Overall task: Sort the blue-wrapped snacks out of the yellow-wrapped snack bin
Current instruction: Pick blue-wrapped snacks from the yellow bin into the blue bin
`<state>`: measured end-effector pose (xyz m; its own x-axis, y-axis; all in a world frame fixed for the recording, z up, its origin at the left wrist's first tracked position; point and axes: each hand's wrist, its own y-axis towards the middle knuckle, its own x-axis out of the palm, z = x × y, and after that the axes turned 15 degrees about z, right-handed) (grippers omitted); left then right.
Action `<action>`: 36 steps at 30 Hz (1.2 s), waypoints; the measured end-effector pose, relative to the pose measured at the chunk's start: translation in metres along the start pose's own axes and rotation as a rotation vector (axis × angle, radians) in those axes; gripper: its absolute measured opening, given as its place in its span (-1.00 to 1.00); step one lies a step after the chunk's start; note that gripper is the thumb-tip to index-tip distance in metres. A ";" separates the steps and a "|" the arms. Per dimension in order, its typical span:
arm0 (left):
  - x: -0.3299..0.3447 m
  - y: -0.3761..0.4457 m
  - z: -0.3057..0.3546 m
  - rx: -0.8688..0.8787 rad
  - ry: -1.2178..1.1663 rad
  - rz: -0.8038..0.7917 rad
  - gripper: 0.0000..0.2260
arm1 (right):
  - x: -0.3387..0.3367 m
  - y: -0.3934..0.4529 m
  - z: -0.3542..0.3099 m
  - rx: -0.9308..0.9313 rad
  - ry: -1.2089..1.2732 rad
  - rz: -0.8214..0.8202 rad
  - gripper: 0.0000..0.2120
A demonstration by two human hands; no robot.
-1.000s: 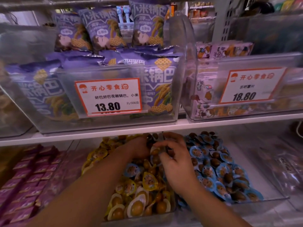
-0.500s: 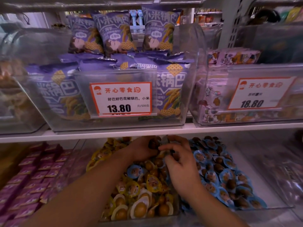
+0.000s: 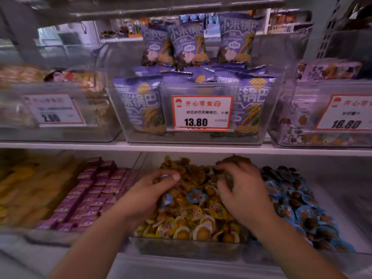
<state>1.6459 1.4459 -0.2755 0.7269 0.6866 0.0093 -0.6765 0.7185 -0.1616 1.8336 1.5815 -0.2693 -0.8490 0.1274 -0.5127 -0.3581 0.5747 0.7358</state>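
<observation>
The clear bin [image 3: 187, 248] on the lower shelf holds a heap of yellow-wrapped snacks [image 3: 193, 214]. One blue-wrapped snack [image 3: 196, 196] lies on the heap between my hands. My left hand [image 3: 145, 196] is over the bin's left side with its fingers curled, and it grips a blue-wrapped snack [image 3: 167, 199] under the palm. My right hand [image 3: 243, 192] is at the bin's back right, its fingers curled round a blurred wrapped snack [image 3: 227, 179]. Right of it lies the pile of blue-wrapped snacks [image 3: 302, 208].
Purple packets [image 3: 90, 194] fill the bin on the left. The white shelf board [image 3: 181, 149] runs just above my hands. On it stands a bin of purple bags [image 3: 251, 109] with a 13.80 price tag [image 3: 201, 112], and other bins flank it.
My hands have drawn apart. The left has come toward me and leftward with a blue wrapper in it. The right has stayed at the back of the heap. The view has shifted right.
</observation>
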 end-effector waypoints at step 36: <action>-0.008 0.011 -0.023 0.078 -0.279 0.175 -0.66 | 0.086 0.008 -0.011 0.156 -0.243 -0.672 -0.59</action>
<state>1.6356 1.4461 -0.2997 0.5459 0.7966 0.2597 -0.8032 0.5857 -0.1083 1.7533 1.5880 -0.3023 -0.3489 -0.1280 -0.9284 -0.6965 0.6982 0.1655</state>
